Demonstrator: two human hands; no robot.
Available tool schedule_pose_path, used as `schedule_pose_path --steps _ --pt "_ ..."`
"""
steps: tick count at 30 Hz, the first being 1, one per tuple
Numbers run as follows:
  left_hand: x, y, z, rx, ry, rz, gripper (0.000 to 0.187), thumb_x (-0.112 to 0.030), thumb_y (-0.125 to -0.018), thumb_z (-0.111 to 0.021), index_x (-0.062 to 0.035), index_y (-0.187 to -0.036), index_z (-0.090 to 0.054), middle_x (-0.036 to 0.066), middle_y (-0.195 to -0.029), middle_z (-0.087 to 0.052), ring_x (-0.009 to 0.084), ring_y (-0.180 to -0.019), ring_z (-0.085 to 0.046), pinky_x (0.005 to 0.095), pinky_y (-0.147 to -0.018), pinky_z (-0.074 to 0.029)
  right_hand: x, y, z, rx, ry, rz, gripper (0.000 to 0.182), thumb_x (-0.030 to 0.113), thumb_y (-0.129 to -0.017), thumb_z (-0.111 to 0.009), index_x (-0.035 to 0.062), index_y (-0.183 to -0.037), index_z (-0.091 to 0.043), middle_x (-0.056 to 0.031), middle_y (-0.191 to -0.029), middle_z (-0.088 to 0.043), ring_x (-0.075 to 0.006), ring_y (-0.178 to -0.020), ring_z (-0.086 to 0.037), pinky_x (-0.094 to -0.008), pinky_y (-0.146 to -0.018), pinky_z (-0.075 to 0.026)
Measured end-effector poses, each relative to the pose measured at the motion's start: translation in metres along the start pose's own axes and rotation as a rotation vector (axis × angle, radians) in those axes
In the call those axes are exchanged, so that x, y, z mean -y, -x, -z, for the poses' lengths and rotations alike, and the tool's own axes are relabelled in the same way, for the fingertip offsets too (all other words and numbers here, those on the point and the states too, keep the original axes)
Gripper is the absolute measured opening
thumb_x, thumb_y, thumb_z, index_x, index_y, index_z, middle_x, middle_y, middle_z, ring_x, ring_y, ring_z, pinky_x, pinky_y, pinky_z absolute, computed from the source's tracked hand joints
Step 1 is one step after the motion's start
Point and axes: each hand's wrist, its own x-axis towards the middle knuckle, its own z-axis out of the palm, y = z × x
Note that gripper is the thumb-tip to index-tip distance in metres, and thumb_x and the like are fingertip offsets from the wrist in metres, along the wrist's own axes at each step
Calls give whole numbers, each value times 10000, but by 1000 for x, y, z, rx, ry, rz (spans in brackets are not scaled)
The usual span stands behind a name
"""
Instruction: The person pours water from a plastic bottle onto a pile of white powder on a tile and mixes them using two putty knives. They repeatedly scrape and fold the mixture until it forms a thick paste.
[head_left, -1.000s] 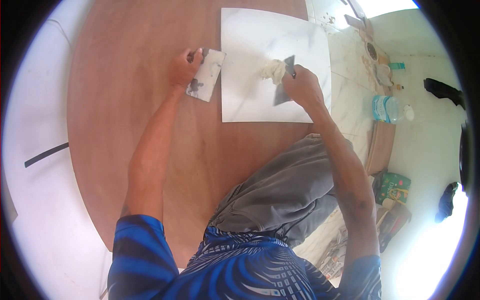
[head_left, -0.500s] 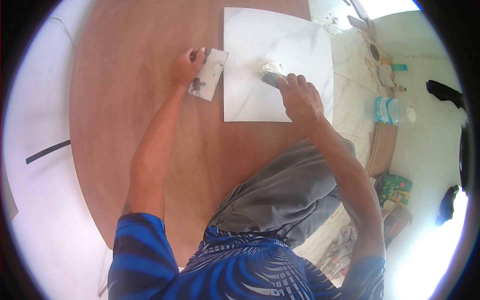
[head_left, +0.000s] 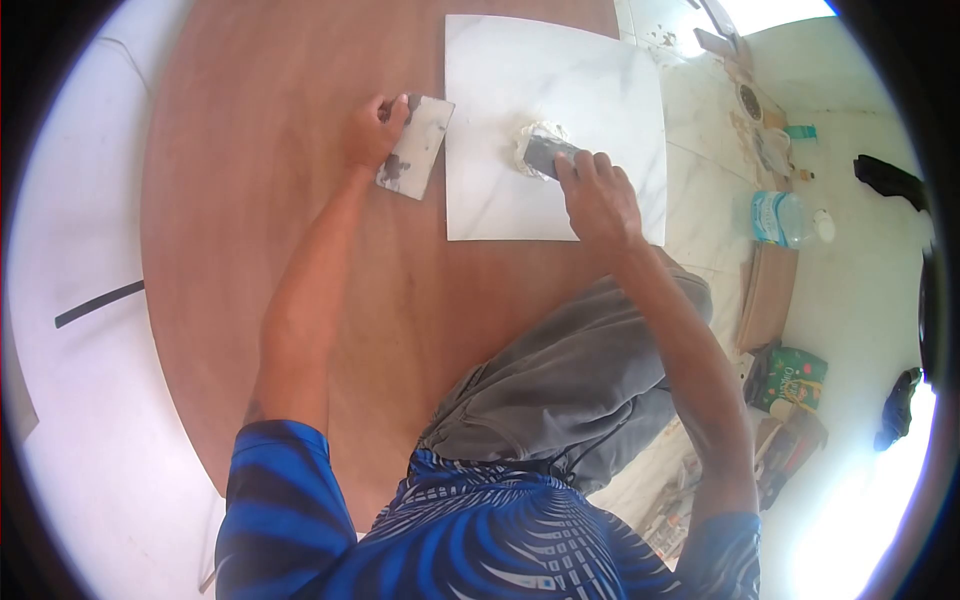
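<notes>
A white, grey-veined tile (head_left: 500, 80) lies on a reddish-brown wooden board (head_left: 250, 200). On the tile sits a small mound of whitish putty (head_left: 545, 130). My right hand (head_left: 602, 200) is closed round a putty knife (head_left: 550, 154), and its grey blade rests over the mound, covering much of it. Left of the tile, my left hand (head_left: 376, 132) grips a wide rectangular scraper (head_left: 418, 148) by its far edge. Dark smears mark the scraper's pale face, and its right corner comes close to the tile's left edge.
A clear bottle with a blue label (head_left: 777, 218) stands by the wall on the right. A green printed bag (head_left: 797, 377) lies farther down. Wooden pieces (head_left: 768, 300) lean near the wall. A dark strip (head_left: 98, 303) is beside the board's left edge.
The putty knife's blade has shifted slightly and now lies flatter over the putty, which looks more spread around it. My left hand and its scraper have stayed in place.
</notes>
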Motion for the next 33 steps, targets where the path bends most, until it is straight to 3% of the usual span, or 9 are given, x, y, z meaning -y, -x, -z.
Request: schedule_pose_path --steps 4,8,12,15,16,19,28,31,33 --pt "-4 2 2 -12 -25 7 482 -503 -879 -618 -27 -907 -687 146 -826 -709 292 -755 -675 390 -684 -513 0 16 -39 37 -74 0 400 46 -825 -572 57 -1224 -601 -108 -1033 -552 -290 -972 -549 -407 -805 -489" --pt "3 2 -4 -36 21 43 474 -500 -877 -624 -32 -919 -691 147 -834 -707 292 -767 -675 391 -692 -512 -8 16 32 108 -109 27 412 47 -822 -570 64 -1233 -595 -86 -1012 -563 -290 -971 -550 -412 -820 -486" --pt "2 0 0 -4 8 16 467 -499 -877 -623 -39 -922 -694 145 -822 -701 290 -755 -670 388 -686 -510 -13 2 30 3 -70 36 419 45 -799 -576 59 -1217 -596 -75 -982 -562 -271 -933 -550 -398 -772 -474" --pt "0 1 2 -24 -6 -23 468 -498 -878 -623 -36 -902 -691 142 -797 -694 287 -734 -664 385 -673 -507 6 15 -15 2 -133 121 219 105 -912 -490 66 -1086 -617 -117 -1047 -619 -301 -987 -568 -425 -824 -472" --pt "-2 2 3 -26 -12 -17 469 -497 -878 -623 -33 -893 -690 143 -789 -692 286 -726 -663 385 -668 -507 10 28 -38 -43 22 211 304 118 -900 -518 34 -1179 -603 -124 -1050 -588 -294 -980 -555 -413 -833 -466" --pt "-7 5 5 -30 -31 25 468 -496 -878 -623 -32 -880 -687 143 -782 -689 283 -719 -661 385 -661 -505 18 37 -45 -218 -43 135 416 76 -805 -594 19 -1217 -569 -89 -975 -538 -249 -916 -545 -384 -786 -481" --pt "-3 3 3 -26 -29 18 473 -488 -884 -621 -21 -918 -686 139 -815 -705 289 -749 -671 376 -688 -516 18 32 -17 -75 -174 103 445 48 -798 -586 12 -1240 -559 -99 -1001 -531 -271 -926 -541 -383 -816 -469" --pt "2 4 0 -18 10 15 476 -486 -888 -619 -17 -925 -686 147 -821 -709 289 -766 -679 377 -694 -516 6 30 9 -154 -140 65 433 41 -806 -565 4 -1237 -554 -101 -999 -530 -274 -926 -538 -392 -812 -466" --pt "-1 1 2 5 14 11 477 -488 -888 -618 -17 -926 -686 153 -830 -711 290 -779 -684 380 -698 -516 2 31 -14 -74 -106 21 416 63 -818 -557 -19 -1226 -553 -107 -1006 -538 -282 -928 -541 -398 -811 -467"
